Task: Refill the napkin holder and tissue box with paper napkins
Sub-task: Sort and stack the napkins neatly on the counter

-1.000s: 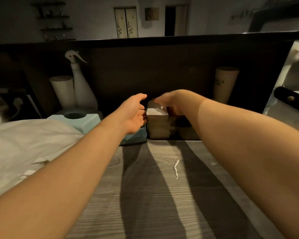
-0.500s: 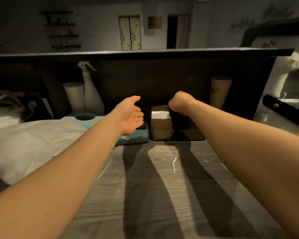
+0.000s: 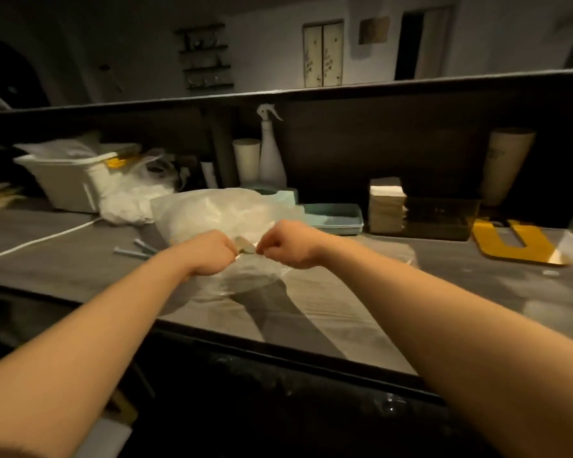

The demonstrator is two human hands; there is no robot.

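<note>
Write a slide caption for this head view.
Both hands, left and right, pinch the edge of a clear plastic bag on the counter, napkin holder behind.

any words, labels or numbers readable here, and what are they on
Paper cup stack: dark print on its side, too blurred to read.
Yellow letter-shaped sign lying on the counter: looks like a "U" or "C", uncertain.
Spray bottle: no label visible.
Nothing else carries readable text.
</note>
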